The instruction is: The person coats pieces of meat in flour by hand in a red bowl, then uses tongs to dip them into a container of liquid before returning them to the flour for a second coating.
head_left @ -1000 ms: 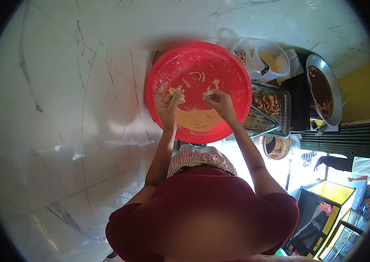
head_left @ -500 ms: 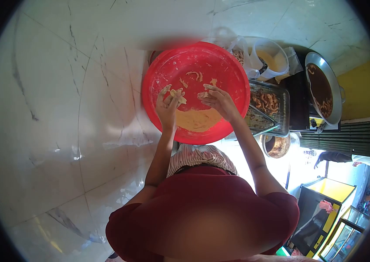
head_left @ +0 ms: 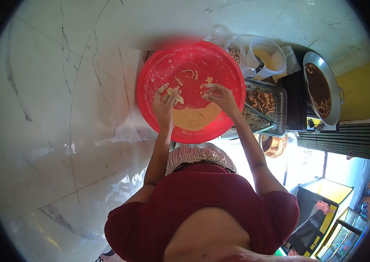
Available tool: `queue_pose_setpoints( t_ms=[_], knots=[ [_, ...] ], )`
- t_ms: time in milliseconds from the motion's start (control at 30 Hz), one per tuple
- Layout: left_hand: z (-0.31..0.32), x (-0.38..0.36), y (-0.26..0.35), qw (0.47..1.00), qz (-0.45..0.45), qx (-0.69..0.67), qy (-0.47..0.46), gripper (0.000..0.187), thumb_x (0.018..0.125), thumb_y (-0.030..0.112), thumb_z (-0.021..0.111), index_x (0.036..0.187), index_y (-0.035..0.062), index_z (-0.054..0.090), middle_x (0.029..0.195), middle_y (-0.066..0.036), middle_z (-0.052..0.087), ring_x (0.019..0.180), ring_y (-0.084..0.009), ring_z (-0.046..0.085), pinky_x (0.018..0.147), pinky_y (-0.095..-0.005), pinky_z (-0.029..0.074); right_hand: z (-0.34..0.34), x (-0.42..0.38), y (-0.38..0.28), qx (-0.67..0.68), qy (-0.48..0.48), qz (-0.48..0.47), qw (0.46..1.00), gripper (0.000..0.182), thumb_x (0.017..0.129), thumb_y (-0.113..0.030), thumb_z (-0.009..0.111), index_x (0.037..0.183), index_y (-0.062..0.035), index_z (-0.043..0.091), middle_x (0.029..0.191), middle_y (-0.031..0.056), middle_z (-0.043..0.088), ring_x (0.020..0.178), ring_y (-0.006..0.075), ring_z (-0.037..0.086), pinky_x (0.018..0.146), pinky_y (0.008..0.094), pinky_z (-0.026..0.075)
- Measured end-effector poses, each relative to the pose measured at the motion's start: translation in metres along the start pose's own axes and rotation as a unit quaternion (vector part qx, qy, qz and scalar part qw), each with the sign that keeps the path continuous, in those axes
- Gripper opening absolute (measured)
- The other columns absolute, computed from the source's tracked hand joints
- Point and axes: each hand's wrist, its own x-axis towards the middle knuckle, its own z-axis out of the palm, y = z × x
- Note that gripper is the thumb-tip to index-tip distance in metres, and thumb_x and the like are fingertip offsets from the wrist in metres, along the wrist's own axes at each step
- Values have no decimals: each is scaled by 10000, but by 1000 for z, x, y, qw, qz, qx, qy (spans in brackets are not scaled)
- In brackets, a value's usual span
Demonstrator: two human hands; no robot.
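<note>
Over the wide red basin [head_left: 150,65], my left hand [head_left: 164,109] is closed on a few pale, flour-coated strips [head_left: 176,96] held at its fingertips. My right hand [head_left: 222,98] is over the basin's right half, fingers slightly bent and apart, tips caked with flour. A mound of yellowish flour [head_left: 196,118] lies on the side of the basin nearest me. Several loose coated strips [head_left: 189,73] rest on the far side, and a small coated piece [head_left: 209,80] lies just beyond my right fingertips.
Right of the basin sits a metal tray with a rack [head_left: 283,109] of browned fried pieces [head_left: 263,102]. Behind it are a clear tub [head_left: 281,52] of pale liquid and a plastic bag [head_left: 237,48]. Farther right, a large wok [head_left: 335,87] holds dark oil with pieces frying.
My right hand's fingers have drawn in a little. My left hand still holds the coated strips, slightly turned. The whole view has shifted a little as my head moved.
</note>
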Motion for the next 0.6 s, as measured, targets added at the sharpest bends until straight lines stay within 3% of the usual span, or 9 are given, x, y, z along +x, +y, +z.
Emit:
queue_pose_setpoints(
  t_ms=[167, 267, 533, 600],
  knots=[
    [9, -9, -4, 1000, 5, -1, 5, 405, 853, 103, 604, 1206, 13, 427, 1047, -181, 611, 954, -218, 616, 785, -300, 529, -15, -12, -7, -26, -49, 43, 998, 350, 838, -92, 618, 1152, 23, 514, 889, 96, 626, 803, 154, 628, 746, 273, 517],
    [14, -14, -11, 1000, 13, -2, 10, 404, 856, 117, 602, 1205, 13, 427, 1046, -182, 611, 954, -213, 614, 780, -296, 529, -22, -17, 3, 35, -51, 67, 996, 320, 858, -82, 587, 1153, 20, 517, 906, 110, 630, 815, 151, 623, 749, 271, 514],
    [14, -40, -30, 999, 27, 32, 31, 382, 864, 165, 606, 1181, 15, 456, 1016, -143, 627, 888, -148, 615, 689, -211, 494, -39, -46, 5, -10, -54, 26, 998, 315, 855, -56, 577, 1157, 14, 517, 911, 99, 628, 871, 161, 621, 778, 273, 502],
    [10, -47, -34, 999, 20, 28, 36, 337, 866, 116, 590, 1154, -5, 464, 1016, -161, 626, 871, -160, 624, 692, -223, 505, -40, -55, 8, -18, -50, 23, 998, 326, 844, -48, 588, 1157, 13, 518, 918, 100, 629, 871, 163, 623, 780, 273, 501]
  ],
)
